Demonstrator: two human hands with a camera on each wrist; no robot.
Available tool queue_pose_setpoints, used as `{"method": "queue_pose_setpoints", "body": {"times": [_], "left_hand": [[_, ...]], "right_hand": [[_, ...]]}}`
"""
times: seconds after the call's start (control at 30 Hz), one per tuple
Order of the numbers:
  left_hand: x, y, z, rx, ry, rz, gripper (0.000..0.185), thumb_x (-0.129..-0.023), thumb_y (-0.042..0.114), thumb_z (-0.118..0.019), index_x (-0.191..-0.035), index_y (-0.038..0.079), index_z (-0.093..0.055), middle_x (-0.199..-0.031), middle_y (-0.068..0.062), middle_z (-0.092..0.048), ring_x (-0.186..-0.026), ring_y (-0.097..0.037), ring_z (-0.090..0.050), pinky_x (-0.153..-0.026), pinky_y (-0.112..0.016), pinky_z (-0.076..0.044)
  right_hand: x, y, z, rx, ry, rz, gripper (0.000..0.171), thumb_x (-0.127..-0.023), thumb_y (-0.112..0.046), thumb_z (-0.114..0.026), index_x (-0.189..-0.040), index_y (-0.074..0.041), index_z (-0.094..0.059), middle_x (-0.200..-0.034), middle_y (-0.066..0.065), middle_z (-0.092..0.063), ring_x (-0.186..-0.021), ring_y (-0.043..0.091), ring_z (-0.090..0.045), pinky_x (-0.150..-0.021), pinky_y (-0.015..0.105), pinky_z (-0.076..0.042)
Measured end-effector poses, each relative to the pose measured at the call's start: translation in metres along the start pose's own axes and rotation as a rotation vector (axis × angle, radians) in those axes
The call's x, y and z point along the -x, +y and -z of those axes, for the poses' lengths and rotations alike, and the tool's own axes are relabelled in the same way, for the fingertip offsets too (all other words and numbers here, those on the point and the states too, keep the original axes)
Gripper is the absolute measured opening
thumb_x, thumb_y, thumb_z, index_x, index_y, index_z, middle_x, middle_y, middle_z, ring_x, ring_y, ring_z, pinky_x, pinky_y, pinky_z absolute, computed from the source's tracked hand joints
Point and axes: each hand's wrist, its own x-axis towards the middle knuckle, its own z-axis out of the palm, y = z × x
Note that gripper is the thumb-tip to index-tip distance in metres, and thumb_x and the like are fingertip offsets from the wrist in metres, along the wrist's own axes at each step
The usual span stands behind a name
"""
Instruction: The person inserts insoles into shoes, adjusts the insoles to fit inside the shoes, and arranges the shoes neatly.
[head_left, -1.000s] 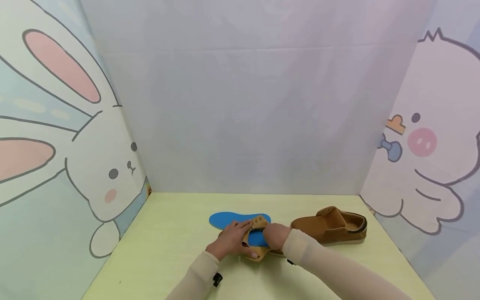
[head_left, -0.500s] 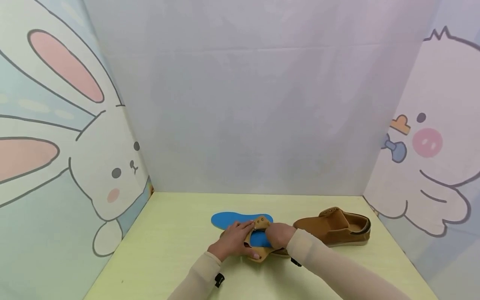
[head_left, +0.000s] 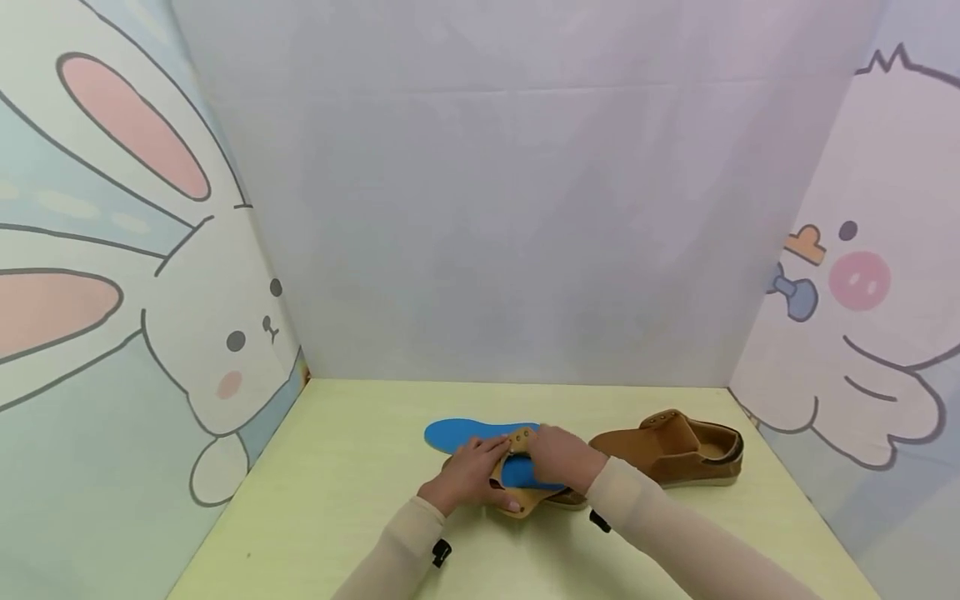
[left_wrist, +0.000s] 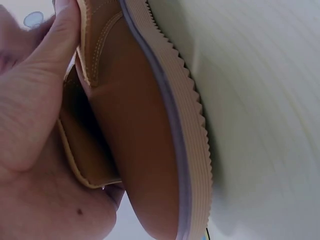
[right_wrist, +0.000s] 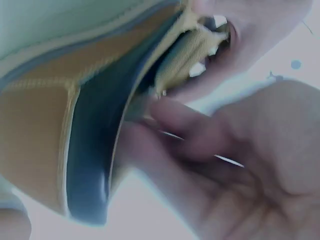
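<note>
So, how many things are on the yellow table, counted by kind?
Brown shoes: 2, one held by both hands, one lying at the right
Blue insoles: 2, one on the table, one in the held shoe
Total: 4

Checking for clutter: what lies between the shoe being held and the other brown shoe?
Head view: only bare yellow-green table between the held brown suede shoe and the second brown suede shoe.
</note>
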Motion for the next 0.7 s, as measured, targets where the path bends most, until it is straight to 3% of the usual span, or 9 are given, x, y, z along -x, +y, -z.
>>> {"method": "queue_pose_setpoints", "body": {"times": [0.1, 0.17, 0.27, 0.4, 0.47, 0.6, 0.7], "left_hand": [[0.001, 0.002, 0.003, -0.001, 0.001, -0.001, 0.105, -0.075, 0.074, -0.073, -0.158, 0.018, -0.039, -0.163, 0.001, -0.034, -0.142, -0.034, -0.037, -0.112, -0.054, -0.035], [0.001, 0.002, 0.005, -0.003, 0.007, -0.002, 0.106, -0.075, 0.073, -0.074, -0.158, 0.017, -0.039, -0.163, 0.000, -0.034, -0.143, -0.036, -0.036, -0.112, -0.054, -0.034], [0.001, 0.004, 0.007, -0.027, 0.023, -0.009, 0.107, -0.076, 0.074, -0.072, -0.159, 0.016, -0.038, -0.163, -0.001, -0.033, -0.144, -0.037, -0.036, -0.113, -0.053, -0.034], [0.003, 0.006, 0.006, -0.057, 0.054, -0.026, 0.105, -0.078, 0.075, -0.069, -0.158, 0.016, -0.038, -0.163, -0.002, -0.034, -0.145, -0.033, -0.036, -0.115, -0.051, -0.032], [0.007, 0.007, 0.005, -0.079, 0.104, -0.044, 0.103, -0.078, 0.074, -0.070, -0.158, 0.016, -0.040, -0.163, -0.005, -0.032, -0.147, -0.032, -0.032, -0.116, -0.052, -0.029], [0.015, 0.009, 0.003, -0.140, 0.276, -0.075, 0.108, -0.073, 0.076, -0.072, -0.160, 0.022, -0.035, -0.168, -0.009, -0.018, -0.153, -0.032, -0.015, -0.117, -0.058, -0.023], [0.021, 0.012, 0.002, -0.084, 0.365, -0.064, 0.116, -0.071, 0.074, -0.076, -0.163, 0.027, -0.025, -0.169, -0.013, -0.005, -0.153, -0.039, -0.008, -0.115, -0.060, -0.026]], "right_hand": [[-0.005, 0.009, 0.003, -0.135, 0.172, 0.002, 0.006, -0.095, -0.004, -0.067, -0.093, -0.002, -0.072, -0.082, 0.010, -0.066, -0.072, 0.023, -0.065, -0.066, 0.037, -0.057], [-0.009, 0.015, 0.003, -0.207, 0.222, 0.000, 0.010, -0.096, -0.005, -0.066, -0.103, -0.001, -0.073, -0.090, 0.011, -0.069, -0.077, 0.023, -0.067, -0.068, 0.036, -0.057], [-0.014, 0.024, -0.001, -0.262, 0.208, 0.009, 0.021, -0.099, -0.008, -0.064, -0.117, 0.001, -0.070, -0.095, 0.012, -0.070, -0.078, 0.022, -0.067, -0.070, 0.037, -0.056], [-0.020, 0.034, -0.014, -0.273, 0.178, 0.059, 0.016, -0.101, -0.011, -0.063, -0.112, -0.002, -0.072, -0.081, 0.005, -0.067, -0.067, 0.015, -0.062, -0.066, 0.034, -0.052], [-0.022, 0.038, -0.020, -0.261, 0.201, 0.091, 0.011, -0.101, -0.010, -0.064, -0.105, -0.006, -0.073, -0.079, 0.001, -0.066, -0.066, 0.012, -0.060, -0.065, 0.032, -0.052], [-0.025, 0.043, -0.025, -0.254, 0.255, 0.124, 0.010, -0.100, -0.008, -0.064, -0.098, -0.010, -0.074, -0.080, -0.002, -0.067, -0.066, 0.009, -0.059, -0.064, 0.030, -0.051], [-0.026, 0.045, -0.026, -0.275, 0.260, 0.123, 0.010, -0.099, -0.007, -0.065, -0.100, -0.008, -0.074, -0.081, 0.000, -0.068, -0.066, 0.010, -0.059, -0.064, 0.032, -0.051]]}}
